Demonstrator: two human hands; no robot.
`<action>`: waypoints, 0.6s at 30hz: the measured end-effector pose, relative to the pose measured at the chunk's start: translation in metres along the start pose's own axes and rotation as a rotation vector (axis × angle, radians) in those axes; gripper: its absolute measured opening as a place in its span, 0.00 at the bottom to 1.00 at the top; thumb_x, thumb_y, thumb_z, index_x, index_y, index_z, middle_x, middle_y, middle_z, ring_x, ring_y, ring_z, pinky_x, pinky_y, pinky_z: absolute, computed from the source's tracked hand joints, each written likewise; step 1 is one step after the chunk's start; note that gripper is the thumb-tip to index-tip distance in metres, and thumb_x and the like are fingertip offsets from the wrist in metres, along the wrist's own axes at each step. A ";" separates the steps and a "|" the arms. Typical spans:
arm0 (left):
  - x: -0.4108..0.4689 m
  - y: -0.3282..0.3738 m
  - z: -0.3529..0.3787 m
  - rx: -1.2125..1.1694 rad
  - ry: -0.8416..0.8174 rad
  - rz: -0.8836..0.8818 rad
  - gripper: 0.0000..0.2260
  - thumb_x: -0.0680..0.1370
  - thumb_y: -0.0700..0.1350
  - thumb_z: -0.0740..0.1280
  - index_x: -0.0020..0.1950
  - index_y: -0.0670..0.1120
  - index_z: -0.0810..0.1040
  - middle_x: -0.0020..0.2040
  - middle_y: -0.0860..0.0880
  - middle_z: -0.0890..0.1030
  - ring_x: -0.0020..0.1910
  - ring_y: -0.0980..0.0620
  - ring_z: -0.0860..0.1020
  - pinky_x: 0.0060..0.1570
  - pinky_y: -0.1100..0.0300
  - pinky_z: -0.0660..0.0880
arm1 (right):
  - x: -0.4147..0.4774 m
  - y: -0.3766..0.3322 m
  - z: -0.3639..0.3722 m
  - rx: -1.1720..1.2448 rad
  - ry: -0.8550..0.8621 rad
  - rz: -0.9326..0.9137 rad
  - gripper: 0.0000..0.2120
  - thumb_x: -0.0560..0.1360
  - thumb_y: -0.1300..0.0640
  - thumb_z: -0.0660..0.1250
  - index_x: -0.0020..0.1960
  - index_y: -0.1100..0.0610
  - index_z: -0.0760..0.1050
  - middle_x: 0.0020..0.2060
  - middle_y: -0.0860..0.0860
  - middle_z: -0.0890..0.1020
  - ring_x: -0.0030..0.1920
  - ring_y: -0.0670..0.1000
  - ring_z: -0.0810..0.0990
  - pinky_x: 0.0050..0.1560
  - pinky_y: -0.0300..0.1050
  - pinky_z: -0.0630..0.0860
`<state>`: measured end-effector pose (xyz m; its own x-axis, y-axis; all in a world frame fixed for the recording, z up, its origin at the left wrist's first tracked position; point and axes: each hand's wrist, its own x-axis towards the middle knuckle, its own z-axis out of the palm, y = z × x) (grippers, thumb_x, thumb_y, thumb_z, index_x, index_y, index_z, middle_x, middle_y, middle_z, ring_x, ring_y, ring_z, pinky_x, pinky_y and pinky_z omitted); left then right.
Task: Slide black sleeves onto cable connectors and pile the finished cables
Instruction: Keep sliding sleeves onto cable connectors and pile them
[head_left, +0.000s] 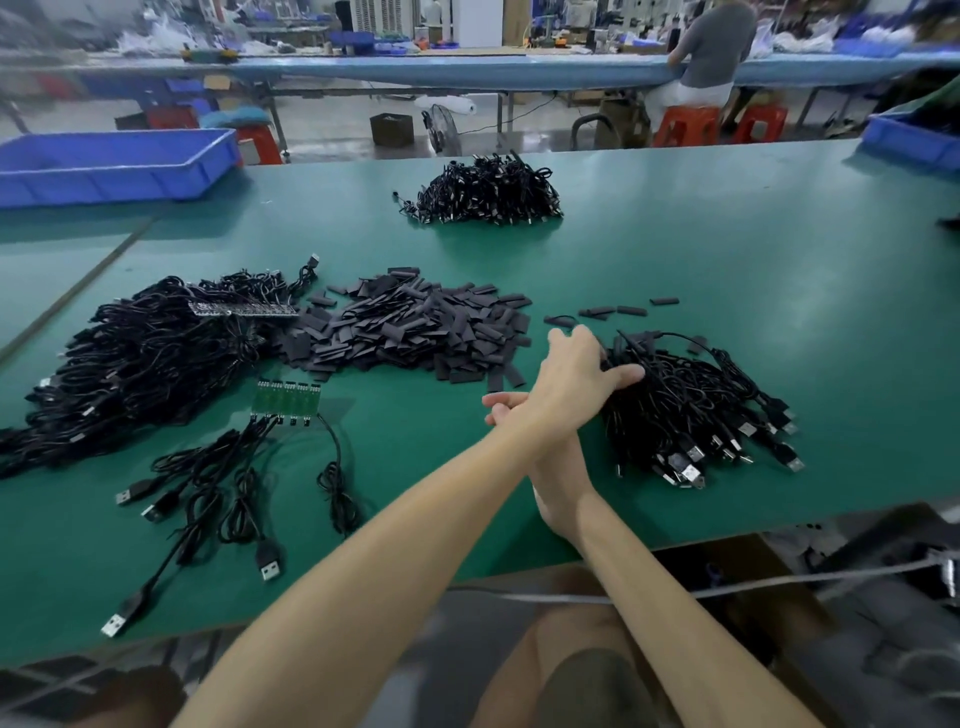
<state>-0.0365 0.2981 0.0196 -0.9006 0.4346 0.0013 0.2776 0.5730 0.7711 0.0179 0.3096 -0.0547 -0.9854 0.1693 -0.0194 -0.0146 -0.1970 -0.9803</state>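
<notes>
My left hand (582, 371) reaches across to the right-hand pile of black USB cables (706, 415). Its fingers curl into the top of the pile and grip cables there, with the thumb lying over them. My right hand (506, 408) lies mostly hidden under my left forearm; only loosely curled fingers show, holding nothing I can see. A heap of flat black sleeves (415, 327) sits in the middle of the green table (727, 270). A big tangle of cables (145, 358) lies to the left. A green circuit strip (285, 397) has several cables (223, 483) attached.
Another cable pile (488, 192) sits at the far middle. Blue bins stand at the far left (104, 161) and far right (914, 135). A few loose sleeves (623, 310) lie beyond my left hand. A person (711, 47) sits at a bench behind.
</notes>
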 end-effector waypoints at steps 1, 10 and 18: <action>-0.004 -0.001 -0.007 -0.034 0.026 0.031 0.19 0.78 0.56 0.71 0.56 0.42 0.74 0.60 0.43 0.71 0.51 0.49 0.74 0.50 0.53 0.70 | 0.000 0.000 0.001 -0.050 0.038 0.001 0.14 0.82 0.70 0.63 0.47 0.53 0.78 0.40 0.44 0.84 0.41 0.42 0.80 0.39 0.31 0.77; -0.048 -0.082 -0.128 0.539 0.100 -0.204 0.16 0.80 0.53 0.68 0.61 0.42 0.75 0.61 0.42 0.77 0.61 0.41 0.76 0.66 0.43 0.71 | 0.000 -0.001 0.006 -0.084 0.031 -0.089 0.09 0.82 0.65 0.67 0.50 0.54 0.85 0.37 0.48 0.83 0.38 0.45 0.77 0.40 0.38 0.75; -0.091 -0.162 -0.204 0.897 -0.050 -0.460 0.21 0.80 0.44 0.67 0.72 0.48 0.67 0.68 0.43 0.66 0.68 0.41 0.65 0.68 0.39 0.63 | -0.001 0.000 0.006 -0.109 -0.001 -0.081 0.09 0.81 0.65 0.67 0.51 0.55 0.85 0.37 0.47 0.84 0.39 0.45 0.77 0.42 0.38 0.76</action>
<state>-0.0678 0.0240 0.0239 -0.9742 0.0563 -0.2185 0.0740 0.9946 -0.0734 0.0182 0.3039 -0.0534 -0.9819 0.1795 0.0607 -0.0755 -0.0767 -0.9942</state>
